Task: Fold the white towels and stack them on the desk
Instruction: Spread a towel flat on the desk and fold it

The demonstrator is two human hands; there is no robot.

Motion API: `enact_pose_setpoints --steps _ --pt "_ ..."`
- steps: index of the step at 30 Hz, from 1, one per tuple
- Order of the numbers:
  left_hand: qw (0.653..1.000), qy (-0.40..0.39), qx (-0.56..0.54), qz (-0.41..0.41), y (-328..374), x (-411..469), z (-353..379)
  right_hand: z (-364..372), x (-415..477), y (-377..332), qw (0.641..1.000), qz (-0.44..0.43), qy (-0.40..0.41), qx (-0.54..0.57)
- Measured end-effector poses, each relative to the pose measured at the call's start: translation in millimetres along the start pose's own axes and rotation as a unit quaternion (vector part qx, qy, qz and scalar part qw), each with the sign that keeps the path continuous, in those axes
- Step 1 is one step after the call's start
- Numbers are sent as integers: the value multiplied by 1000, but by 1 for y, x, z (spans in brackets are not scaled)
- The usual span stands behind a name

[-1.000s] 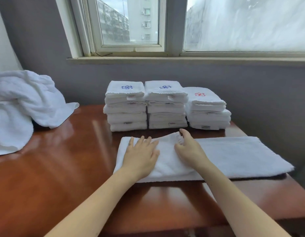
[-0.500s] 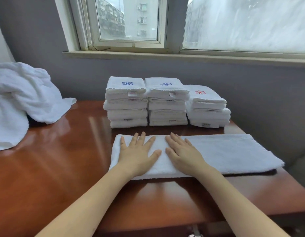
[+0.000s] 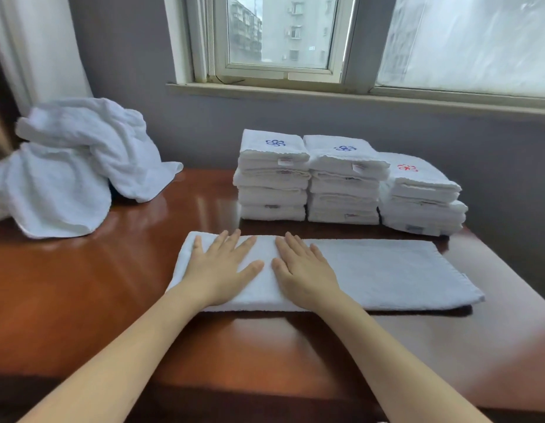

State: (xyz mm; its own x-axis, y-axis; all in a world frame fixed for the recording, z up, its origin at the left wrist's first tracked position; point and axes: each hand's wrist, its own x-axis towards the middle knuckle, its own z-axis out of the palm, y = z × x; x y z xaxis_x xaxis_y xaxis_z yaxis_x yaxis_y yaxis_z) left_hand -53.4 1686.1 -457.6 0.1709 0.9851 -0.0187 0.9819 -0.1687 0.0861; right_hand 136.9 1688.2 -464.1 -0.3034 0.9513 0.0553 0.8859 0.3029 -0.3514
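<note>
A white towel (image 3: pixel 387 270), folded into a long strip, lies across the brown desk (image 3: pixel 112 300). My left hand (image 3: pixel 220 267) presses flat on its left end with fingers spread. My right hand (image 3: pixel 301 270) lies flat beside it, near the strip's middle. Behind the strip stand three stacks of folded white towels: the left stack (image 3: pixel 272 175) and the middle stack (image 3: pixel 344 181) carry blue emblems on top, and the right stack (image 3: pixel 420 196) a red one.
A heap of unfolded white towels (image 3: pixel 69 166) sits at the desk's far left. A grey wall and a window sill (image 3: pixel 326 94) run behind the stacks. The desk's right edge drops off just past the strip's right end.
My right hand let go of the folded-over edge and now lies flat. The towel's left part is smoothed down. The view has shifted, so the heap sits further into the frame.
</note>
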Motion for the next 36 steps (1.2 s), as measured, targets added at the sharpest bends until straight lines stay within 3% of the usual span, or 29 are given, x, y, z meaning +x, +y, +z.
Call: enact_pose_setpoints --steps 4,9,16,22,26,32,34,36 --pt "1000 -9 -8 5 3 -2 -5 -11 -3 8 997 -7 3 76" --pt "997 18 -55 53 35 -1 -14 -45 -25 49 970 56 113 208" --pt "968 45 -149 198 141 17 -12 -88 -77 137 952 191 224 83" --pt "956 34 -138 258 211 34 7 -90 -104 180 932 275 234 19" --pt "951 56 -122 278 226 37 20 -81 -108 187 934 272 230 14" --pt "953 35 -136 269 224 44 30 -85 -107 184 924 211 256 187" --pt "947 -2 -210 243 224 44 24 -90 -105 178 909 203 270 246" --pt "896 -61 -381 220 225 41 10 -100 -101 166 875 175 274 358"
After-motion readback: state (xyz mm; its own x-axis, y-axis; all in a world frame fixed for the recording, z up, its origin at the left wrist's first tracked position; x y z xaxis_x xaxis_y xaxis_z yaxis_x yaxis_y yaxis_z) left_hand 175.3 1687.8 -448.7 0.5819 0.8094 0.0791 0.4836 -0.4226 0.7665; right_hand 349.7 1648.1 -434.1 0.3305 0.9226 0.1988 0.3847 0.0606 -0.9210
